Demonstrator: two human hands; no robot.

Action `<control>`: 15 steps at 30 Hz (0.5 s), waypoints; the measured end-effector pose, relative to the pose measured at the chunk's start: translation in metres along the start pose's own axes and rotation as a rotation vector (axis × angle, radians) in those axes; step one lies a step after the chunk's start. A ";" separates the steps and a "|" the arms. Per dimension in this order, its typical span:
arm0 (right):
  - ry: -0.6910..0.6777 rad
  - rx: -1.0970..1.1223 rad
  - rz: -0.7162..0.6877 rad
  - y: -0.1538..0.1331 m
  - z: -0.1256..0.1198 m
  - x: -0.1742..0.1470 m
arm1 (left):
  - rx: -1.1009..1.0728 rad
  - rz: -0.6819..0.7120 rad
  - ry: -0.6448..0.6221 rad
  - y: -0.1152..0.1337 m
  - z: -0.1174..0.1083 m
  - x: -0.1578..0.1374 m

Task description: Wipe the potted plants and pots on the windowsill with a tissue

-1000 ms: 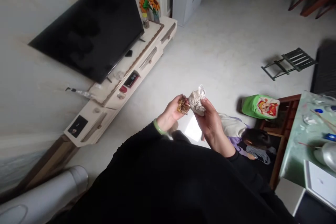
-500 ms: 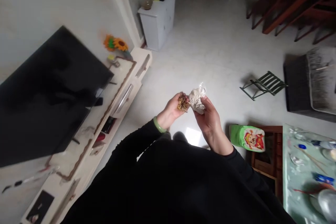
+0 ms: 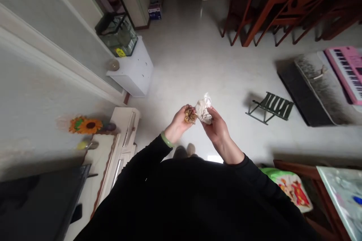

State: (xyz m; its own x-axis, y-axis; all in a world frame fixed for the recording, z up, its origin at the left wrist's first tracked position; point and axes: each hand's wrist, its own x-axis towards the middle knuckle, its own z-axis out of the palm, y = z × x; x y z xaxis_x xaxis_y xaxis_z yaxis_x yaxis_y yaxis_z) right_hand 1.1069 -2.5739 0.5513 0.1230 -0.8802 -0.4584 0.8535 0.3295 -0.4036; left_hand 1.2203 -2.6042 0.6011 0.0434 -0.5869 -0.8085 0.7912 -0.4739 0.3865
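My left hand (image 3: 177, 122), with a pale green bangle (image 3: 166, 140) at the wrist, is closed around a small bundle of crinkled golden-brown material (image 3: 190, 115); its exact kind is too small to tell. In my right hand (image 3: 219, 130) is a crumpled white tissue (image 3: 204, 109), gripped between thumb and fingers. The two hands are close together in front of my body, and the tissue sits right beside the brown bundle. Both are held in the air above the floor.
A green folding stool (image 3: 273, 106) stands on the pale floor to the right, before a bench with a pink keyboard (image 3: 346, 71). A white cabinet (image 3: 135, 69) carries a fish tank (image 3: 118, 37). The television stand (image 3: 124, 135) lies left; a glass-topped table (image 3: 343, 192) is lower right.
My view has turned to the left and forward, bringing the fish tank and pink keyboard into sight. Both hands keep hold of the same things, close together as before.
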 end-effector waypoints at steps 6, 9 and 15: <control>-0.069 0.039 0.177 -0.042 0.068 0.188 | -0.105 0.067 -0.009 0.106 0.091 0.114; -0.056 0.033 0.193 -0.066 0.092 0.286 | -0.108 0.048 -0.026 0.153 0.147 0.186; 0.054 0.085 0.074 -0.156 0.123 0.443 | 0.022 -0.097 -0.065 0.211 0.297 0.323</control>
State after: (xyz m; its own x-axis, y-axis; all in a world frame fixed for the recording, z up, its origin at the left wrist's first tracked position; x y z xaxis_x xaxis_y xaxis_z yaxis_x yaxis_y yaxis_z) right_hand 1.0907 -3.0570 0.5087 0.1619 -0.8342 -0.5272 0.8830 0.3610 -0.3000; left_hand 1.2195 -3.0886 0.5536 -0.0736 -0.5786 -0.8123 0.7760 -0.5448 0.3178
